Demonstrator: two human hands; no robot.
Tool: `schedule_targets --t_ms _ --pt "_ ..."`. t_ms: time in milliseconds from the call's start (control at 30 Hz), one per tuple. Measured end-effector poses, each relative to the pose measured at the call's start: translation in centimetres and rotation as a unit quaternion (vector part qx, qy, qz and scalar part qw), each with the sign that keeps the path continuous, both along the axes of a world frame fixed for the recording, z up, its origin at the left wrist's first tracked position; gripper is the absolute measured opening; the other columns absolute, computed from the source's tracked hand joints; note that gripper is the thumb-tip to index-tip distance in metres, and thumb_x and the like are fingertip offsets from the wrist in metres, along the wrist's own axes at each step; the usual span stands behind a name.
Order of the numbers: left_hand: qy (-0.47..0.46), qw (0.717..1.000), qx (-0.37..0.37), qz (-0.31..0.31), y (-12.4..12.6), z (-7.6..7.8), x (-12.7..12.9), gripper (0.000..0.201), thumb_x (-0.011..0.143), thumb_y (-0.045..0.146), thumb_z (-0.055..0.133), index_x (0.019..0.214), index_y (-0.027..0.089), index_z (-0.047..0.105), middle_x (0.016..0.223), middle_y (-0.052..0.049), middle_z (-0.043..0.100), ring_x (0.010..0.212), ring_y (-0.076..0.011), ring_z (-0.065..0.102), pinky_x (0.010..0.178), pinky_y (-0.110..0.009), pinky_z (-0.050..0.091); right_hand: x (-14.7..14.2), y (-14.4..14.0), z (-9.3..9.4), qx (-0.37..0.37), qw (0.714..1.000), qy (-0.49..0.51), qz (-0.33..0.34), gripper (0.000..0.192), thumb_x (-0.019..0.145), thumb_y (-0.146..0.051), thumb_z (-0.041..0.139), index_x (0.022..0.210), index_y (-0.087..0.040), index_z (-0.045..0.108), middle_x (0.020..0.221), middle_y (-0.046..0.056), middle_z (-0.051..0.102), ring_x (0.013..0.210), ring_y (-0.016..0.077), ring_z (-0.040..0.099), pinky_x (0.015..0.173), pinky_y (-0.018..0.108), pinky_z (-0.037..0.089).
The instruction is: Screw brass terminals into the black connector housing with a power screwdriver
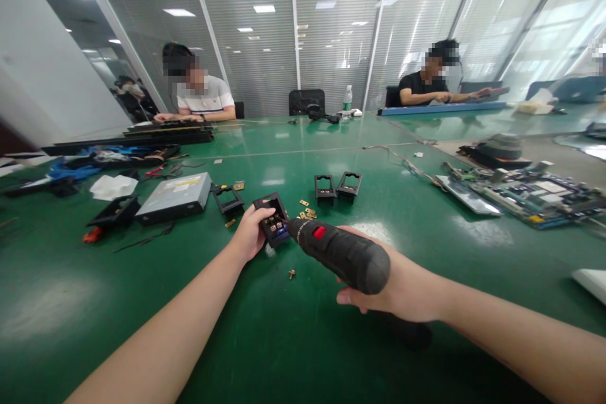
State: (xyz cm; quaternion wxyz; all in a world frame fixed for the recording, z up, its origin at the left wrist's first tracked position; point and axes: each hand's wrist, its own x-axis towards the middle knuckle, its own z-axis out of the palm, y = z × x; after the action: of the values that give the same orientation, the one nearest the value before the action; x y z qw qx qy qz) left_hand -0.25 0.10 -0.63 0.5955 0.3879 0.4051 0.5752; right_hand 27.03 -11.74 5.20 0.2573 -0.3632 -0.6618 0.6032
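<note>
My left hand (250, 231) grips a black plastic housing (273, 207), thumb over its near rim, with several small metal terminals or screws visible inside. In my right hand (398, 284) is a black cordless drill (345, 254) with a red switch; its front end points left at the housing's right side. Whether the bit touches a screw is hidden by the chuck. A small brass-coloured screw (291, 274) lies on the table just below the housing. Several brass plates (303, 214) lie to the right of it. Two more black frames (324, 187) stand beyond the plates.
On the left lie another black frame (229, 201), a silver disc drive (175, 197), white tissue (113, 187) and blue gloves or cloth (71, 168). Circuit boards (544, 189) cover the right side. Two people sit across the green table (265, 334); a bottle (348, 100) stands between them.
</note>
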Motion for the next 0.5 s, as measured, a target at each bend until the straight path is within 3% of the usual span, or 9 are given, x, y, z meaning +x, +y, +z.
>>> schedule_targets --t_ms 233,400,500 --pt "0.009 1.000 -0.001 -0.001 -0.03 0.10 0.02 0.033 0.067 0.022 0.073 0.097 0.016 0.062 0.081 -0.009 0.073 0.077 -0.0274 0.072 0.070 -0.041 0.058 0.09 -0.08 0.30 0.016 1.000 -0.010 0.008 0.091 0.080 -0.029 0.085 0.149 -0.023 0.026 0.090 0.004 0.063 0.067 0.0180 0.066 0.059 0.026 0.058" --pt "0.009 1.000 -0.004 0.000 0.05 0.01 -0.01 0.033 0.067 0.022 0.073 0.098 0.016 0.062 0.082 -0.009 0.073 0.077 -0.0270 0.072 0.071 -0.040 0.058 -0.07 -0.11 0.72 0.036 0.999 -0.030 -0.002 0.096 0.077 -0.028 0.086 0.152 -0.020 0.026 0.099 0.007 0.063 0.068 0.0170 0.067 0.061 0.024 0.057" --pt "0.012 1.000 -0.001 -0.006 0.13 -0.06 -0.07 0.032 0.069 0.022 0.073 0.098 0.016 0.061 0.082 -0.009 0.073 0.076 -0.0266 0.072 0.071 -0.041 0.058 -0.13 -0.05 0.78 0.026 0.999 -0.034 -0.001 0.097 0.078 -0.029 0.085 0.153 -0.020 0.024 0.094 0.006 0.064 0.068 0.0177 0.067 0.062 0.025 0.056"
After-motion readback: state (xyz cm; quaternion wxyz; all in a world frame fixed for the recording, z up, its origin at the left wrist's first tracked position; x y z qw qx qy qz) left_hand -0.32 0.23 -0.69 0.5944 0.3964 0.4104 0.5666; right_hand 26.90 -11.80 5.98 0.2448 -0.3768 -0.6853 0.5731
